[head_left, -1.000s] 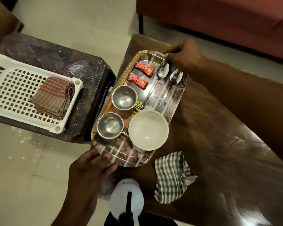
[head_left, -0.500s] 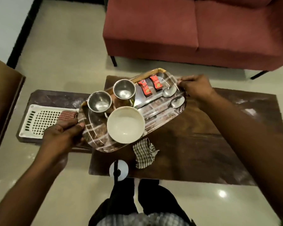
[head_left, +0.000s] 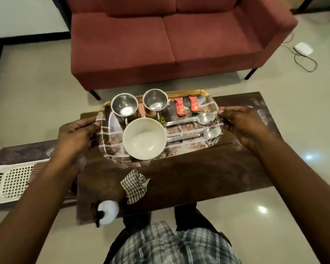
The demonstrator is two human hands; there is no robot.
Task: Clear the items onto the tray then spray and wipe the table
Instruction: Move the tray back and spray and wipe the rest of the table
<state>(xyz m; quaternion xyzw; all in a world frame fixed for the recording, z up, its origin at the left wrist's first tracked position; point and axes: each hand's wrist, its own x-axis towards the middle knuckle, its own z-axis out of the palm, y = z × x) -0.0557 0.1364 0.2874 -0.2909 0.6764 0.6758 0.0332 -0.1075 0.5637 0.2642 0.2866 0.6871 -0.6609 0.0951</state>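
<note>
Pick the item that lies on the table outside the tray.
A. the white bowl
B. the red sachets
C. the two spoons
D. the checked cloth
D: the checked cloth lies crumpled on the wooden table, nearer the person than the tray, which the left hand and right hand grip at its ends.

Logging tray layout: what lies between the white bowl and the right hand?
Two spoons, side by side on the tray, seen in the head view.
</note>
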